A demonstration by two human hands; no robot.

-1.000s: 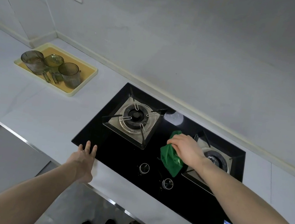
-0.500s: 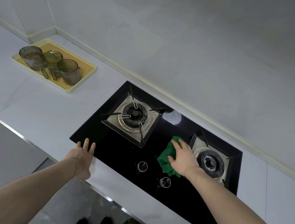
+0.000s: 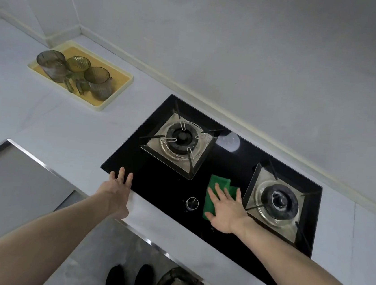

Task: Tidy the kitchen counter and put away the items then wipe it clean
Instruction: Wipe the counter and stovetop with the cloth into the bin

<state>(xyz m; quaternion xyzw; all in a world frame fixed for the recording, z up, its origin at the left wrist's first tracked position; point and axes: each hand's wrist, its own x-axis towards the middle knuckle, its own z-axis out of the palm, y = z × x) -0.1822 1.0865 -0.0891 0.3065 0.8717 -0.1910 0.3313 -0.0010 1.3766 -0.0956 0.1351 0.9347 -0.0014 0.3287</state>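
three cups (image 3: pixel 97 83), two burners (image 3: pixel 180 142), one cloth (image 3: pixel 218 185), one tray (image 3: pixel 120 87)

The hob (image 3: pixel 161 186) is black glass, glossy enough to throw back a round glare near its rear edge. Each burner sits in a square tray of dull, stained metal, the left burner tray (image 3: pixel 177 141) and the right burner tray (image 3: pixel 272 198) alike, with dark matt prongs. The cleaning cloth (image 3: pixel 218 188) is green and coarse-looking (a scouring texture, perhaps). The tabletop (image 3: pixel 66 133) is pale, smooth and matt. The cups (image 3: pixel 97 83) are ribbed, tinted and see-through, standing in a cream plastic tray (image 3: pixel 102 106). The knob (image 3: pixel 192 203) is shiny metal.
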